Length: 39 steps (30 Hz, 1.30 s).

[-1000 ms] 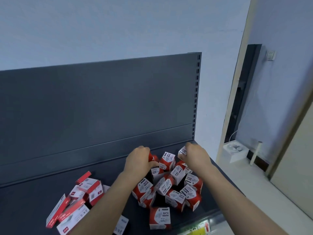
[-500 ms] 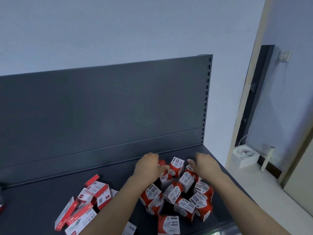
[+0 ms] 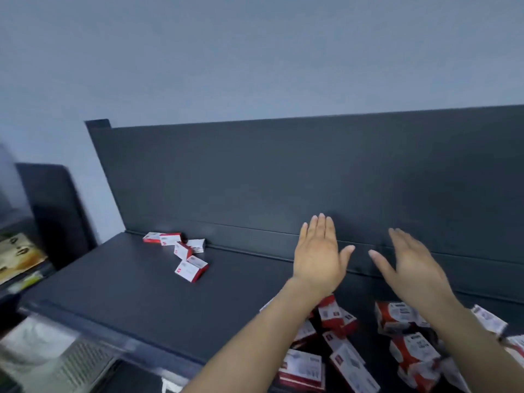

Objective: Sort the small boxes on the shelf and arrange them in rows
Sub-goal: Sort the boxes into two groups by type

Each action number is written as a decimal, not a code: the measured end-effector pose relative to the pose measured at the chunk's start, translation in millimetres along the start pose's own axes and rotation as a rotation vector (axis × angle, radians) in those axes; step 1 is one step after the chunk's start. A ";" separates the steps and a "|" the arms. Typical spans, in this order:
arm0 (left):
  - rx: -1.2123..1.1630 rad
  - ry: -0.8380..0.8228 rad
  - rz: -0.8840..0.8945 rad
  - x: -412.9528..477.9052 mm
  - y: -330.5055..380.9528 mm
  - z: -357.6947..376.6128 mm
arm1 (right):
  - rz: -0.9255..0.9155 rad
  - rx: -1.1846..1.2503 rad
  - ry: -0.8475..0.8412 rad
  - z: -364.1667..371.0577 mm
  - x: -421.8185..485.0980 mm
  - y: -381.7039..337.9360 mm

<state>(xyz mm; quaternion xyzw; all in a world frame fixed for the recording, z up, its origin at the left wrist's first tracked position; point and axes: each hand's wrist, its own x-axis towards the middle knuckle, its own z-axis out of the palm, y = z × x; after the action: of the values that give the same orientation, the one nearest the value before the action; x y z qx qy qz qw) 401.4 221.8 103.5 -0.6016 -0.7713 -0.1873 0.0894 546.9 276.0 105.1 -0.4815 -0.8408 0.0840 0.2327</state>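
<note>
Head view: left hand (image 3: 317,256), right hand (image 3: 411,268) both spread, empty; small boxes (image 3: 402,321) heaped under forearms (image 3: 255,336).

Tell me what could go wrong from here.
1. Both forearms cross the loose pile of boxes near the front of the shelf; a sweep may knock some off.
2. The left hand and right hand hold nothing, and the far group of boxes lies askew, so rows may start crooked.

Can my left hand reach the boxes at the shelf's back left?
Probably yes: the left hand is open and holds nothing, and only bare shelf lies between it and the cluster of boxes.
</note>
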 end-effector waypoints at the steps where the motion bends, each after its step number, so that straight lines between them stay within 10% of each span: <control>1: 0.000 0.008 -0.019 -1.5 -13.7 -3.1 | -0.024 0.003 -0.014 6.6 2.6 -13.5; 22: 0.015 -0.220 -0.083 -3.0 -412.7 -16.4 | -0.097 0.000 -0.419 230.6 74.6 -341.6; 39: 0.127 -0.300 0.205 9.8 -468.4 27.8 | -0.062 -0.020 -0.572 278.1 81.2 -364.4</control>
<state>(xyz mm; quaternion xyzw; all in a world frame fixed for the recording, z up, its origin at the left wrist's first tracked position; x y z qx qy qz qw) -49.1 145.1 -3.3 -0.6915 -0.7209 -0.0361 0.0298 100.0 177.7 19.4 -0.4147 -0.8873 0.2013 -0.0163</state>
